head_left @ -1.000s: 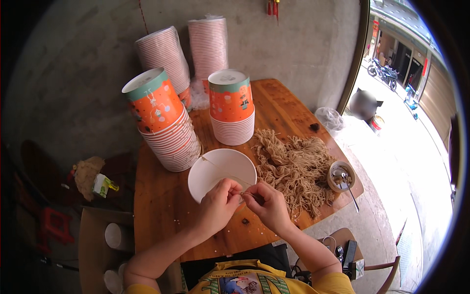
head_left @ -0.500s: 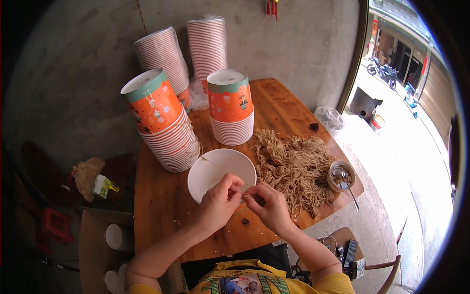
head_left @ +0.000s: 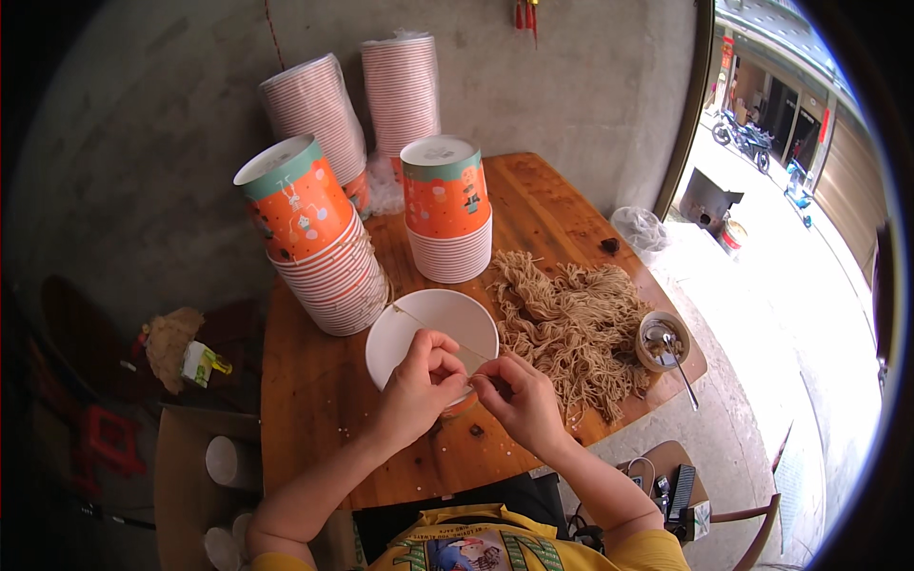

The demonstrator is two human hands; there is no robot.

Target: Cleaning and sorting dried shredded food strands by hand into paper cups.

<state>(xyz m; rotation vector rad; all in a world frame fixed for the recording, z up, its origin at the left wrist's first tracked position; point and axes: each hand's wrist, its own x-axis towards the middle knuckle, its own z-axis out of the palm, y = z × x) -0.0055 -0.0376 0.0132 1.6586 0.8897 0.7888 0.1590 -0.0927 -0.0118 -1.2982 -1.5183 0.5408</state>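
Over the near edge of a white paper bucket (head_left: 388, 335), my left hand (head_left: 411, 395) and my right hand (head_left: 526, 398) meet with fingertips pinched close together. A thin tan string (head_left: 440, 328) runs across the bucket's mouth from its far left rim to my right fingers. My right thumb and forefinger grip this string. Left thumb and fingers are closed near the same spot; what they pinch is too small to make out. Beside my right hand lies a tangled heap of tan string (head_left: 576, 328).
Two stacks of upturned orange-and-white paper buckets, a left stack (head_left: 309, 238) and a right stack (head_left: 447, 209), stand on the wooden table (head_left: 533, 200). Wrapped stacks (head_left: 402, 95) rise behind. A small cup (head_left: 655, 357) with a spoon (head_left: 684, 383) sits at the right edge.
My left fingers have lifted and spread slightly, with the thumb still near my right fingertips. My right hand has barely moved.
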